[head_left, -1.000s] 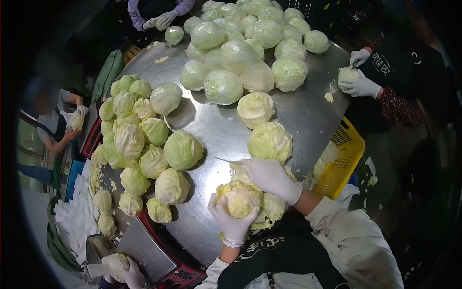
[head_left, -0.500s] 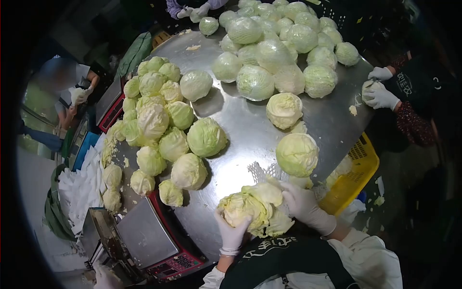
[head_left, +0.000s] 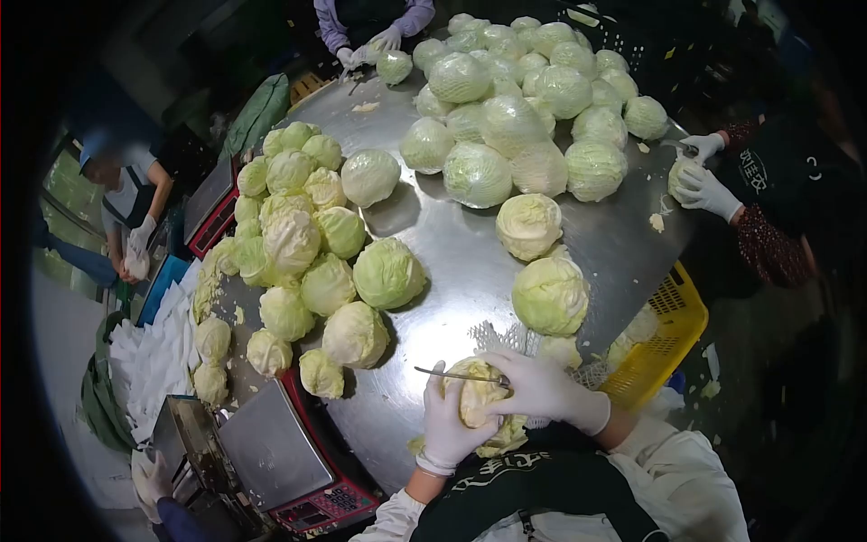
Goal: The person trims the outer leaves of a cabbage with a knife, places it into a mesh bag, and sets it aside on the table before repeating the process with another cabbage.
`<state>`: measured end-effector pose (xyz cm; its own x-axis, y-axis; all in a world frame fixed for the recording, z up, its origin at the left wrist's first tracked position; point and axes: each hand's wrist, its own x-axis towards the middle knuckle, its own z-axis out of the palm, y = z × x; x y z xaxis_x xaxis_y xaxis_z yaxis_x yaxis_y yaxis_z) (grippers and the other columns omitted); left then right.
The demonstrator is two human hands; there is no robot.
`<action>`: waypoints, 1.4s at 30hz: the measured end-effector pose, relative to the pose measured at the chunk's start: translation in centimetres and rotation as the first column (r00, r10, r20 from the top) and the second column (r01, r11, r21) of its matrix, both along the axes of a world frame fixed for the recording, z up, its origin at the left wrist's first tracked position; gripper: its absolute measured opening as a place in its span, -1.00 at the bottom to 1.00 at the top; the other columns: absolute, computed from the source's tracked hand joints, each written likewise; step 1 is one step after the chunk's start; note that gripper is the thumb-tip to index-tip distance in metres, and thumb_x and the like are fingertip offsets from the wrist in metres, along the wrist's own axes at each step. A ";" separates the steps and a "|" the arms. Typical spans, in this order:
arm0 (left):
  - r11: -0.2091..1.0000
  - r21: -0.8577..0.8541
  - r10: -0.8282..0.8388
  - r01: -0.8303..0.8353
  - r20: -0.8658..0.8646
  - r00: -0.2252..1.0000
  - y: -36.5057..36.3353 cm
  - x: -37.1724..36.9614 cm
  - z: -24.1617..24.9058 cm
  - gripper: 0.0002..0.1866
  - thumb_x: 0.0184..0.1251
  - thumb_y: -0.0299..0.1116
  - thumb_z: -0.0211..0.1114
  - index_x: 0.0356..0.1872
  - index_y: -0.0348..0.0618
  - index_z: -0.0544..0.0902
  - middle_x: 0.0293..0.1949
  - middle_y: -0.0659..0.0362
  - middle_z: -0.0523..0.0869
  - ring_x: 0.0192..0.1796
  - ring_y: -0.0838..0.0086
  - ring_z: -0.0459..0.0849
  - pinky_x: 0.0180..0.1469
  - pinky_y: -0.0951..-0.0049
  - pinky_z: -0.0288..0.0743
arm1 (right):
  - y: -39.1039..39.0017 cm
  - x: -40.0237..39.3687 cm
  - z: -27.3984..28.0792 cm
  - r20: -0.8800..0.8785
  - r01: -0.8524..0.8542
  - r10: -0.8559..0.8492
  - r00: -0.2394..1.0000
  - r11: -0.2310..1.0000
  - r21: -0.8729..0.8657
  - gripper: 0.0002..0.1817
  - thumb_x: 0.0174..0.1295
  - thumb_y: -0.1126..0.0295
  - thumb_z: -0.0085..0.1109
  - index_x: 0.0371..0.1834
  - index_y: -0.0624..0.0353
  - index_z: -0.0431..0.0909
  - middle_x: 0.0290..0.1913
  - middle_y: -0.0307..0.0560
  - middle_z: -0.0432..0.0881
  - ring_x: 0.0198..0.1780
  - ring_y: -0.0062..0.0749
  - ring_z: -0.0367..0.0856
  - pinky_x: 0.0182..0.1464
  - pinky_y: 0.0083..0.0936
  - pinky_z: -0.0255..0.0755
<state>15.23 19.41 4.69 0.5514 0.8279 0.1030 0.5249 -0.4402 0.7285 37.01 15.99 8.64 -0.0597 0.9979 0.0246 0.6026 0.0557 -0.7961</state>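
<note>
Both gloved hands are at a pale cabbage (head_left: pixel 476 403) close to my apron, near the table's front edge. My left hand (head_left: pixel 450 425) grips its left side with the fingers up. My right hand (head_left: pixel 545 388) is closed around a thin knife (head_left: pixel 452 373), its blade lying across the top of the cabbage and pointing left. The right thumb presses on the cabbage's side. Loose leaves (head_left: pixel 508 435) show beneath the cabbage. White foam netting (head_left: pixel 506 336) lies just beyond my right hand. A larger green cabbage (head_left: pixel 551 295) sits farther up the table.
Bare cabbages (head_left: pixel 327 285) are heaped on the left, wrapped ones (head_left: pixel 506 117) at the back. A red scale (head_left: pixel 280 443) stands front left, a yellow crate (head_left: pixel 664 334) right. A co-worker's hands (head_left: pixel 704 185) work at the right edge; other people stand around.
My hands have drawn together on the cabbage, and its outer leaves have come down below it. The knife in my right hand now shows. The cabbage is nearer my body.
</note>
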 end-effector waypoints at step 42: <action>0.999 -0.043 0.012 -0.015 -0.071 0.997 0.6 -4.7 1.0 0.05 -0.23 -0.04 0.73 0.33 -0.28 0.39 0.31 -0.16 0.46 0.39 -0.08 0.38 0.44 -0.05 0.29 | 4.9 -0.2 -4.2 -0.081 0.135 -0.131 0.988 0.990 0.035 -0.53 0.24 0.15 0.40 0.11 0.22 0.63 -0.13 0.03 0.76 -0.11 -0.07 0.75 -0.01 -0.26 0.60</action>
<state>10.51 20.01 5.65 0.5451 0.8379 0.0282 0.5810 -0.4017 0.7078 36.83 20.94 4.49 0.0772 0.9949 0.0645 0.5429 0.0123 -0.8397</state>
